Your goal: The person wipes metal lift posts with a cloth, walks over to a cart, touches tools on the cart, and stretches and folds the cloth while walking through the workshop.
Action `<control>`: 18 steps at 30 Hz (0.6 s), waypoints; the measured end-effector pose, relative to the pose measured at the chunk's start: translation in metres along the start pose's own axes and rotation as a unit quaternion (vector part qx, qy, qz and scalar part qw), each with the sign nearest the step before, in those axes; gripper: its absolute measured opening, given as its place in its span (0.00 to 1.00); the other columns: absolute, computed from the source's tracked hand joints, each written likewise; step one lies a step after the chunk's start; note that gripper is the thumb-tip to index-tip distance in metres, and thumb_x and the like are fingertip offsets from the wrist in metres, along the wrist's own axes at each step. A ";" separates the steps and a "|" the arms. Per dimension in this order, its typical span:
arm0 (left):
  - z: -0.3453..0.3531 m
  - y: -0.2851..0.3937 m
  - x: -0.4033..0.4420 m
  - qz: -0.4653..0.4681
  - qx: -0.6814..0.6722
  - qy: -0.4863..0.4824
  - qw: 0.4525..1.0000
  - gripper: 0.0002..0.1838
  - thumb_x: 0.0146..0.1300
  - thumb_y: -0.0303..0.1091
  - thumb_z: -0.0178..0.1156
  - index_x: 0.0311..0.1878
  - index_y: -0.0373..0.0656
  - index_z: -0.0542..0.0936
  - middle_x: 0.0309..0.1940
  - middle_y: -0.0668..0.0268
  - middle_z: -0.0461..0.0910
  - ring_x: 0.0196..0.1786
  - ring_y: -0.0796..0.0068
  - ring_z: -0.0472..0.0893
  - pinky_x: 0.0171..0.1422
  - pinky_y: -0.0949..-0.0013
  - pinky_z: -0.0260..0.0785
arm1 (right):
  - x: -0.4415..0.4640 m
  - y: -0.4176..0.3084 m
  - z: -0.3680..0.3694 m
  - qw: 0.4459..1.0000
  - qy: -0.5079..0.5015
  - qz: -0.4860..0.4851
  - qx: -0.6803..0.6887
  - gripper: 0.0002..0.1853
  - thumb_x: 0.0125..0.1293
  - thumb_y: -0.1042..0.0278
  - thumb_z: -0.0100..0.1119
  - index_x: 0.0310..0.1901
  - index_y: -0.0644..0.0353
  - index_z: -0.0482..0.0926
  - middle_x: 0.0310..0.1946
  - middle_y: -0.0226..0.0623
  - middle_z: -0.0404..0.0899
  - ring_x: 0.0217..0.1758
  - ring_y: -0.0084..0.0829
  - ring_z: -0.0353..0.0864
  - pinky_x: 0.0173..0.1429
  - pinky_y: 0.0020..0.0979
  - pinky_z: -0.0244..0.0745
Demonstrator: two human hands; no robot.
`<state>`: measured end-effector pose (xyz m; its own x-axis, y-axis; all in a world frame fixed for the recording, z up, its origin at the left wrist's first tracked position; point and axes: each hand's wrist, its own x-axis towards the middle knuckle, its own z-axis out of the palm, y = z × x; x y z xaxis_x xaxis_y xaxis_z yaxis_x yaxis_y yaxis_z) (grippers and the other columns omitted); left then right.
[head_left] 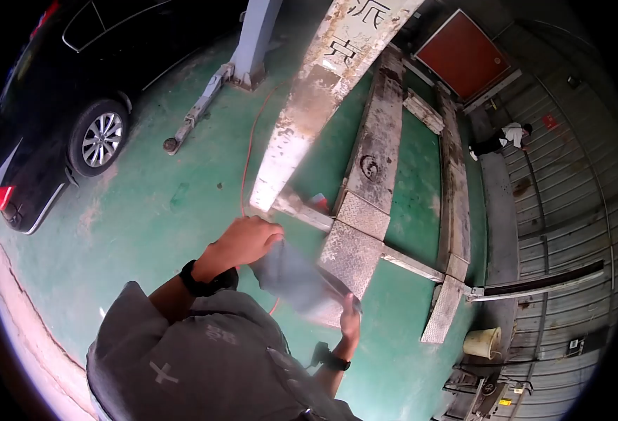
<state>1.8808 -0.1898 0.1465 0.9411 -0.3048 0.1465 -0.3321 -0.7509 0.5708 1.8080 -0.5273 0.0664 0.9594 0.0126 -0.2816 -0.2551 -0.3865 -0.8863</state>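
My left hand (247, 242), with a black watch on its wrist, is closed on one end of a grey, flat, sheet-like piece (291, 277). At the opposite end, my right hand (351, 317) grips it by a darker edge, thumb on top. The piece is stretched between both hands in front of my grey shirt (218, 351). Motion smears its surface, so I cannot tell whether it is cloth or plastic. A black band (336, 361) circles my right wrist.
A worn white lift post (323, 91) stands just ahead, beside ramp tracks (372, 161) with tread-plate ends. At the left is a black car (35, 140). A lift arm (200, 105) lies low near a grey post. A yellowish bucket (482, 342) and a crouching person (502, 139) are at the right.
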 end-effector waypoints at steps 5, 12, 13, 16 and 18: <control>-0.032 0.024 0.092 0.161 -0.157 0.007 0.974 0.08 0.65 0.33 0.59 0.42 0.40 0.82 0.37 0.61 0.81 0.41 0.56 0.81 0.45 0.56 0.73 | 0.036 -0.019 -0.033 0.933 0.155 -0.120 0.301 0.31 0.74 0.44 0.47 0.62 0.68 0.70 0.61 0.49 0.72 0.63 0.44 0.73 0.67 0.52 0.66; -0.095 -0.004 0.157 0.321 -0.141 0.131 0.927 0.12 0.56 0.24 0.65 0.45 0.40 0.82 0.35 0.65 0.75 0.36 0.65 0.79 0.39 0.63 0.74 | 0.126 -0.098 -0.027 0.683 0.166 -0.281 0.653 0.32 0.71 0.44 0.52 0.64 0.66 0.70 0.63 0.47 0.72 0.67 0.45 0.70 0.72 0.52 0.60; -0.102 -0.009 0.162 0.307 -0.161 0.150 0.926 0.15 0.55 0.22 0.65 0.47 0.39 0.82 0.33 0.63 0.75 0.34 0.65 0.78 0.36 0.63 0.73 | 0.134 -0.108 -0.022 0.708 0.176 -0.278 0.625 0.30 0.71 0.43 0.53 0.60 0.63 0.73 0.59 0.44 0.76 0.63 0.41 0.74 0.69 0.49 0.65; -0.118 -0.025 0.180 0.239 -0.220 0.213 0.922 0.15 0.55 0.19 0.63 0.48 0.37 0.82 0.35 0.60 0.77 0.34 0.64 0.78 0.36 0.65 0.71 | 0.160 -0.135 -0.023 0.795 0.140 -0.221 0.548 0.30 0.72 0.43 0.52 0.60 0.64 0.73 0.59 0.44 0.76 0.63 0.41 0.73 0.70 0.48 0.63; -0.124 -0.039 0.194 0.196 -0.251 0.227 0.920 0.16 0.57 0.18 0.61 0.50 0.35 0.81 0.37 0.57 0.79 0.35 0.63 0.79 0.38 0.66 0.71 | 0.193 -0.118 -0.036 0.837 0.127 -0.205 0.492 0.32 0.72 0.41 0.50 0.61 0.66 0.71 0.58 0.43 0.76 0.63 0.40 0.73 0.71 0.46 0.62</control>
<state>2.0847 -0.1473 0.2529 0.7232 -0.1317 0.6779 -0.6872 -0.2351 0.6874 2.0278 -0.5124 0.1296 0.9535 -0.2857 0.0961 0.2453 0.5502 -0.7982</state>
